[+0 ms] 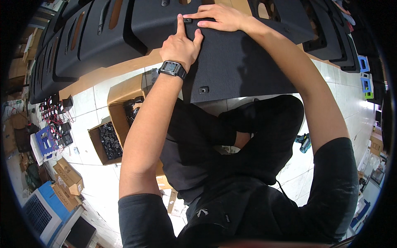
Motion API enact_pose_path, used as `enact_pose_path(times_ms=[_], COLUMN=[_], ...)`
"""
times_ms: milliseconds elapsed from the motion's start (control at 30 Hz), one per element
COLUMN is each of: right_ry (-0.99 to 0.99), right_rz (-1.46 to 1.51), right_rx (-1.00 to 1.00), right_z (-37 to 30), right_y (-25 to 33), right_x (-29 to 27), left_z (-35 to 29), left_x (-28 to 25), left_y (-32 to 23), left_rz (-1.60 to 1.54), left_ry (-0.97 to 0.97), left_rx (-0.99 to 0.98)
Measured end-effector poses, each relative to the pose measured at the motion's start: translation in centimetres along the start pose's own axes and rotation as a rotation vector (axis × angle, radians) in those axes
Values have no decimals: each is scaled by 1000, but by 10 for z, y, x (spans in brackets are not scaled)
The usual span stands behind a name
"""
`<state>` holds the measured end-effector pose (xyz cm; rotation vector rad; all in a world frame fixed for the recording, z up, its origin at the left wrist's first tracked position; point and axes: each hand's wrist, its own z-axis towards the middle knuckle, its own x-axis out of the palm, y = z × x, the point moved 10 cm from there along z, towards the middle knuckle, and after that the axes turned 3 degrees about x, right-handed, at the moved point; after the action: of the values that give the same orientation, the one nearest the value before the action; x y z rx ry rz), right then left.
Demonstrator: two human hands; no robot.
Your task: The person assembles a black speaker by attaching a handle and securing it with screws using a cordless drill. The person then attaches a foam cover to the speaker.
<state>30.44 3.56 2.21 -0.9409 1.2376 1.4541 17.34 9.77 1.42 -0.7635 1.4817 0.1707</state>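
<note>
A black textured cabinet (244, 68) stands in front of my crossed legs, one panel facing me. Near its far left edge sits a small square black fitting (187, 20). My left hand (180, 46), a watch on its wrist, touches the panel beside that fitting; index finger and thumb are stretched apart, the other fingers curled. From the right, my right hand (221, 17) lies over the panel with fingers spread, its fingertips around the same fitting. A matching square fitting (203, 90) with a hole in its middle is on the panel's near left corner.
More black cabinets (107, 33) with slots stand in a row at left, others (326, 33) at right. An open carton (94, 142) of small black parts is on the tiled floor. A teal and black power tool (304, 142) lies beside my right knee. Wired black parts (56, 118) lie farther left.
</note>
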Motion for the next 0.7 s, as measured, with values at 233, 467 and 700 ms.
enact_pose_path(times_ms=[233, 467, 700], right_ry=[34, -4, -623], right_rz=[21, 1, -215], right_rx=[-20, -9, 319], right_z=[-1, 1, -139], right_y=[8, 13, -41], right_x=[-10, -10, -135], left_z=[0, -4, -1], left_x=[-1, -4, 3], left_y=[0, -2, -1], left_rz=[-20, -28, -42], left_ry=[-14, 45, 27], left_rx=[15, 24, 69])
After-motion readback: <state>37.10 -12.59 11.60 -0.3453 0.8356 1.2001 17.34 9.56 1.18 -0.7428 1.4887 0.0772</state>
